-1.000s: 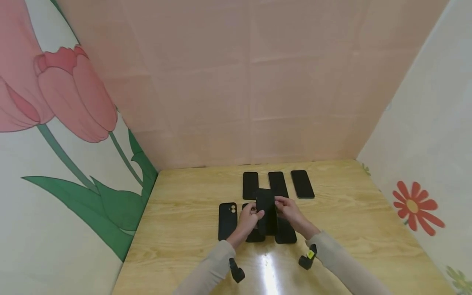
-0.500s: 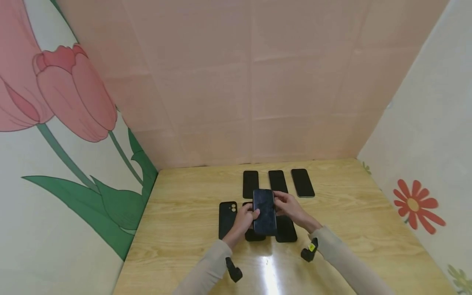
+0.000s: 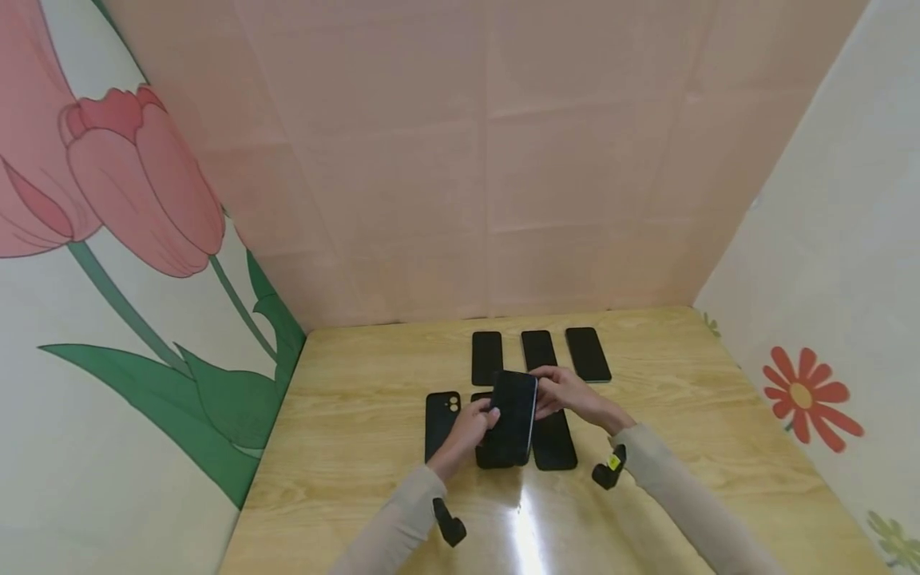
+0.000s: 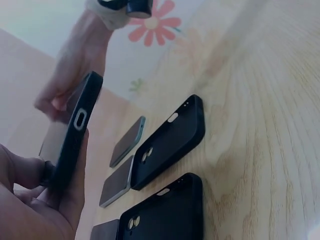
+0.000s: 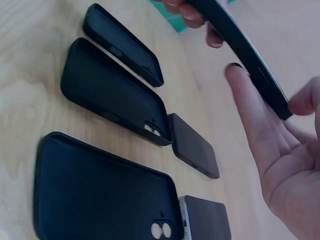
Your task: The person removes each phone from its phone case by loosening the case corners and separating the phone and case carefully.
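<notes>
A phone in a black case (image 3: 513,419) is held above the front of the table, screen side up and tilted. My left hand (image 3: 467,431) grips its left edge, thumb on top; in the left wrist view the case's port slot faces the camera. My right hand (image 3: 571,395) pinches its upper right corner, with thumb and fingers on either side of the edge in the right wrist view. Beneath lie black phone cases, hollow side up: a left one (image 3: 440,423), a right one (image 3: 554,443), and a middle one (image 5: 115,92) mostly hidden in the head view.
Behind the cases, three dark phones lie in a row: left (image 3: 487,358), middle (image 3: 539,349) and right (image 3: 588,354). The wood-grain table (image 3: 359,399) meets a pink back wall (image 3: 402,200) and flower-printed side walls.
The phone in its case has turned in my hands, first showing its screen broadly, now tipped so its right edge shows. My right hand has shifted slightly up along the edge.
</notes>
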Demonstrator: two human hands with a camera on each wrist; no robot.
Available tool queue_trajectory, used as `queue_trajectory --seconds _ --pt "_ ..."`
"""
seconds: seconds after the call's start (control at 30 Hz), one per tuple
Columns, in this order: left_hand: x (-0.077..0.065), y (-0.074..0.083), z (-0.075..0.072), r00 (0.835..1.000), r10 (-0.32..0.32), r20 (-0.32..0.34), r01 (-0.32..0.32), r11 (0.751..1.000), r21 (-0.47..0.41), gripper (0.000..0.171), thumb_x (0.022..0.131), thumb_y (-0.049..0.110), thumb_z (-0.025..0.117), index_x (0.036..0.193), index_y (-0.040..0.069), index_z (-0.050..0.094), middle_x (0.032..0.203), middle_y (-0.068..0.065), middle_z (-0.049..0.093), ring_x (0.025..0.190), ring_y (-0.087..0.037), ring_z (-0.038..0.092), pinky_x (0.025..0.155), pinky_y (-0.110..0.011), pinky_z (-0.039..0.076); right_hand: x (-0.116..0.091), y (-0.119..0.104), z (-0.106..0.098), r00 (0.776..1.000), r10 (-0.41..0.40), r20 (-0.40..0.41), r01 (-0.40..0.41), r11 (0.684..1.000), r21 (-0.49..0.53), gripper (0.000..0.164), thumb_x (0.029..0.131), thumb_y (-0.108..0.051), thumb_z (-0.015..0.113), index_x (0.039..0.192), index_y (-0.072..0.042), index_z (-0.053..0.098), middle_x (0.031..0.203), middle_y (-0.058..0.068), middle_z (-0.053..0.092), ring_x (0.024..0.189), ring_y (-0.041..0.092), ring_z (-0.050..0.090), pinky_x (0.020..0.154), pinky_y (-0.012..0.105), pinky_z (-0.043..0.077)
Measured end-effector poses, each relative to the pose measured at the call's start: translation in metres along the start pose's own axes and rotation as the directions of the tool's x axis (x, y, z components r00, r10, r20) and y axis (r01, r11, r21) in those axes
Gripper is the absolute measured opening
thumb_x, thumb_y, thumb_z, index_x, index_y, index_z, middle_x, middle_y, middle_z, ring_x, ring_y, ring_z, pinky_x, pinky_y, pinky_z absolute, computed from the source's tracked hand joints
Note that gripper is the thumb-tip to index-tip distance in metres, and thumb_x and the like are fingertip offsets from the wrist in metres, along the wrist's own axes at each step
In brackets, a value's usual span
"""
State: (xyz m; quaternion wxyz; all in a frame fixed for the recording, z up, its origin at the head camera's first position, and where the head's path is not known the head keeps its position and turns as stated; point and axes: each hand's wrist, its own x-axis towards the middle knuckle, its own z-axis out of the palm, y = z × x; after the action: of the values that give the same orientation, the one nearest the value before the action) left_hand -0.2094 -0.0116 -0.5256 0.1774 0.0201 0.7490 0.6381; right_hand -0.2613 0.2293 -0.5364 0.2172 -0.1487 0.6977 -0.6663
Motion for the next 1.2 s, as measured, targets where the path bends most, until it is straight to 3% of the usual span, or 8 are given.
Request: queue_trajectory --seconds 0.2,0.43,0.67,0.83,0.97,1.1,1.2 --pt "0.002 -0.002 -0.002 0.998 0.057 -0.01 -0.056 0.994 0.091 0.033 0.1 0.006 0.048 0.13 -0.005 0.059 0.115 -0.018 0.066 0.105 -0.03 0.062 0.096 -0.053 0.047 -0.004 -0.005 -0.001 0.997 -0.015 0.076 0.014 1.0 0.014 0.045 0.099 0.0 0.041 0.139 0.018 0.036 0.111 0.025 0.067 0.089 0.035 0.07 0.081 0.06 0.051" --pt "0.004 -0.006 -0.003 0.992 0.057 -0.113 -0.032 0.976 0.215 0.034 0.101 0.006 0.048 0.133 0.007 0.062 0.128 -0.014 0.062 0.117 -0.031 0.056 0.1 -0.052 0.044 -0.012 -0.007 0.022 0.993 -0.109 0.05 0.11 0.994 -0.021 0.037 0.1 0.001 0.044 0.135 0.014 0.047 0.117 0.028 0.063 0.09 0.037 0.07 0.08 0.054 0.055" --pt "0.009 -0.006 -0.008 0.989 0.036 -0.146 -0.016 0.99 0.138 0.039 0.102 0.006 0.041 0.137 0.005 0.058 0.141 -0.017 0.052 0.131 -0.036 0.045 0.107 -0.053 0.035 -0.015 -0.01 0.047 0.983 -0.173 -0.063 0.171 0.984 -0.046 0.035 0.099 0.003 0.042 0.133 0.011 0.05 0.12 0.03 0.058 0.092 0.034 0.069 0.078 0.052 0.056" --pt "0.009 -0.007 -0.012 0.989 0.001 -0.147 0.019 0.991 0.129 0.039 0.103 0.006 0.041 0.137 0.005 0.058 0.141 -0.017 0.052 0.132 -0.036 0.044 0.108 -0.053 0.035 -0.012 -0.011 0.055 0.984 -0.157 -0.084 0.151 0.986 -0.07 0.033 0.1 0.001 0.042 0.13 0.012 0.05 0.117 0.03 0.058 0.09 0.031 0.068 0.077 0.045 0.058" --pt "0.007 -0.005 -0.017 0.993 -0.001 -0.116 0.015 0.993 0.119 0.037 0.102 0.005 0.041 0.132 0.005 0.062 0.133 -0.015 0.058 0.122 -0.033 0.051 0.103 -0.051 0.04 -0.012 -0.012 0.057 0.982 -0.183 -0.048 0.18 0.982 -0.051 0.034 0.1 0.002 0.041 0.131 0.014 0.047 0.12 0.032 0.056 0.093 0.031 0.068 0.079 0.048 0.057" --pt "0.008 -0.001 -0.022 0.997 0.004 -0.083 0.004 0.995 0.099 0.037 0.101 0.005 0.041 0.128 0.006 0.065 0.121 -0.012 0.06 0.105 -0.026 0.053 0.091 -0.04 0.044 -0.011 -0.014 0.057 0.977 -0.21 -0.038 0.21 0.978 -0.016 0.035 0.1 0.003 0.04 0.132 0.013 0.048 0.123 0.032 0.055 0.096 0.029 0.067 0.081 0.054 0.055" --pt "0.009 0.0 -0.024 0.998 -0.012 -0.054 0.015 0.998 0.062 0.039 0.099 0.003 0.039 0.127 0.006 0.066 0.113 -0.011 0.061 0.096 -0.022 0.055 0.082 -0.032 0.045 -0.012 -0.016 0.056 0.976 -0.216 -0.029 0.216 0.976 -0.001 0.036 0.101 0.003 0.039 0.135 0.013 0.047 0.123 0.033 0.055 0.098 0.027 0.067 0.082 0.052 0.055"
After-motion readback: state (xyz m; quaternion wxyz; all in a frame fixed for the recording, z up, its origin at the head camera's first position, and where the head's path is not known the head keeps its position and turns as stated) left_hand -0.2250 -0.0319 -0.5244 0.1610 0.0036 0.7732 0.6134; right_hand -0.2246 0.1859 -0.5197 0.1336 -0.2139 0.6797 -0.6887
